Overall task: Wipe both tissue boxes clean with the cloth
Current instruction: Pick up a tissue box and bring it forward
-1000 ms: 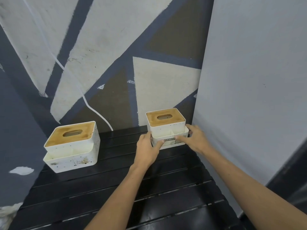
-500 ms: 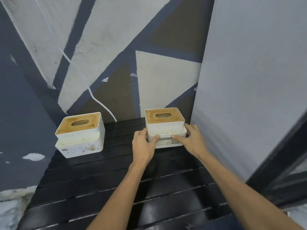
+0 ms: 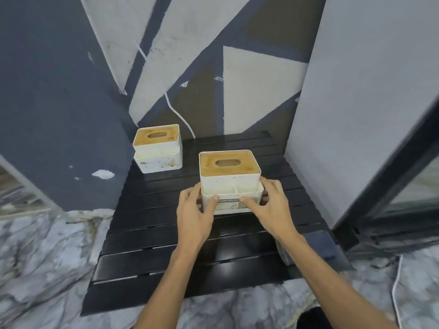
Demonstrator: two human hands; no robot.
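Note:
Two white tissue boxes with brown wooden lids stand on a black slatted table (image 3: 152, 236). The near tissue box (image 3: 229, 172) sits mid-table and carries a "tissue holder" label on its front. My left hand (image 3: 196, 214) grips its left side, thumb on the front. My right hand (image 3: 270, 207) grips its right side, thumb on the label. The far tissue box (image 3: 158, 148), speckled with dirt, stands at the table's back left by the wall. No cloth is in view.
A painted wall with grey, white and brown shapes rises behind the table. A grey panel (image 3: 356, 115) and a dark frame (image 3: 384, 176) close off the right. A dark pad (image 3: 318, 245) lies at the table's right edge. Marbled floor (image 3: 42, 264) surrounds the table, with a white cable (image 3: 395, 286) at right.
Both hands have pulled the near tissue box from the back right corner toward me, to the middle of the table. The view has tilted down, showing floor.

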